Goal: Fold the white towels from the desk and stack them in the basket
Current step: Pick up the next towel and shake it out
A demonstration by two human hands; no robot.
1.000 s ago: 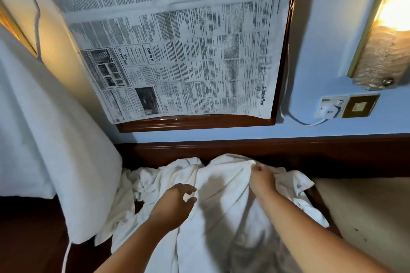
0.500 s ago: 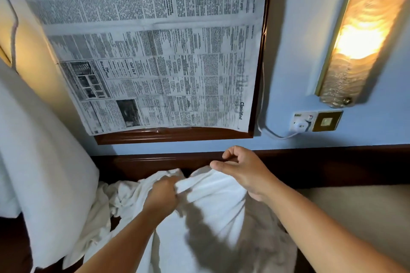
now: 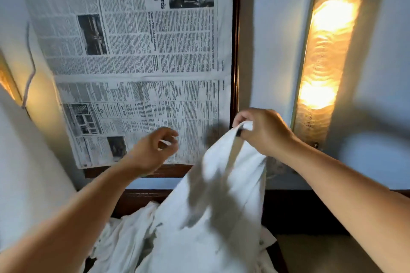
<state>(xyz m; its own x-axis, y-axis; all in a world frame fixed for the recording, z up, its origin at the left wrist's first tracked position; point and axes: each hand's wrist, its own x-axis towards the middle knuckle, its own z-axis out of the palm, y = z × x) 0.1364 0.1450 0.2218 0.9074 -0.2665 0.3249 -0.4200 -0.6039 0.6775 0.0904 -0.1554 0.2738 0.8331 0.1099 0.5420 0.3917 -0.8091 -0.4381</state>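
The towel (image 3: 221,206) pinched by the right hand (image 3: 264,131) is white with grey shadows. Below the grip, the pile of towels (image 3: 124,235) is white too. Left of the grip, the newspaper (image 3: 144,62) is pale grey with black print and dark pictures. The frame (image 3: 235,51) at its edge is dark brown. Right of the grip, the lamp (image 3: 326,62) glows orange-yellow with wavy ripples. The wall (image 3: 273,29) is pale blue.

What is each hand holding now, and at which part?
The right hand pinches the white towel at its top corner. The left hand is curled and seems to hold nothing.

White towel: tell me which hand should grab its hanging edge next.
Left. The right hand pinches a raised corner of the white towel; the left hand hovers curled and apparently empty beside the hanging edge.
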